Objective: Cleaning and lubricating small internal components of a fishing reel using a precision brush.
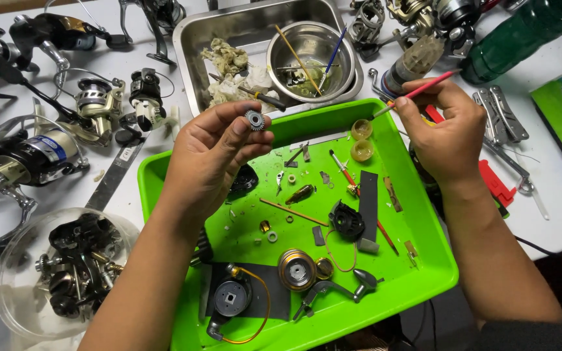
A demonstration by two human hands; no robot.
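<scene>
1. Both my forearms reach up over the green tray (pixel 424 273), which I take as the landmark for every place below.
2. My left hand (pixel 213 159) is raised above the tray's upper left part; its grip is clenched on a small toothed gear (pixel 254 119), pinched between thumb and fingertips.
3. My right hand (pixel 447 133) hovers over the tray's upper right edge; its grip is grasping a thin red brush (pixel 417 93), held like a pen, with the tip pointing left toward two small amber cups (pixel 361 140) that sit inside the tray near its top rim.
4. Inside the tray, toward its near edge, lie a round metal spool (pixel 296 269), a dark reel body (pixel 231 298) with an orange wire loop, and a grey handle arm (pixel 333 289).
5. Near the tray's middle sits a black housing part (pixel 346 221), with small washers, screws and a thin wooden stick scattered just left of it.
6. Beyond the tray, on the white counter (pixel 557 195), a steel pan (pixel 193 58) holds rags and a round steel bowl (pixel 310 62) with sticks in it.
7. Left of the tray stand several fishing reels (pixel 99 107), and a clear bowl (pixel 8 286) of reel parts sits at the near left.
8. Right of the tray lie a folding multitool (pixel 499 117) and a green bottle (pixel 521 36).
</scene>
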